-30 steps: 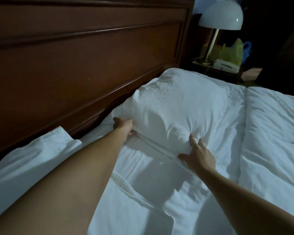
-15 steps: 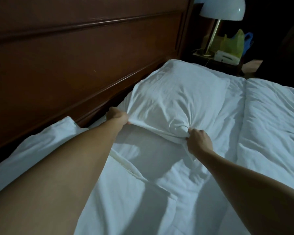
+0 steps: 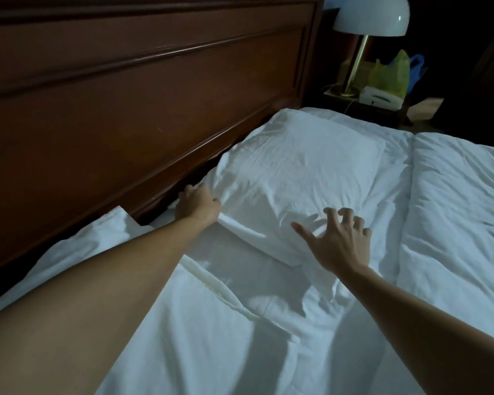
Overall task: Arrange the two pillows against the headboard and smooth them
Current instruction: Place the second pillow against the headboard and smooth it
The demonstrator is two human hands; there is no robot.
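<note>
Wooden headboard [image 3: 143,115] behind, pillow [image 3: 297,178] now flat, r hand [image 3: 338,243] let go, splayed, l hand [image 3: 197,206] still pinching corner

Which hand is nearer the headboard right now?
Left. The left hand grips the pillow corner right beside the headboard. The right hand is open, fingers spread over the pillow's opposite near corner, farther out on the bed.

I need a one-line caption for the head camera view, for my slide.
Left hand grips the white pillow by the wooden headboard; right hand hovers open.
</note>
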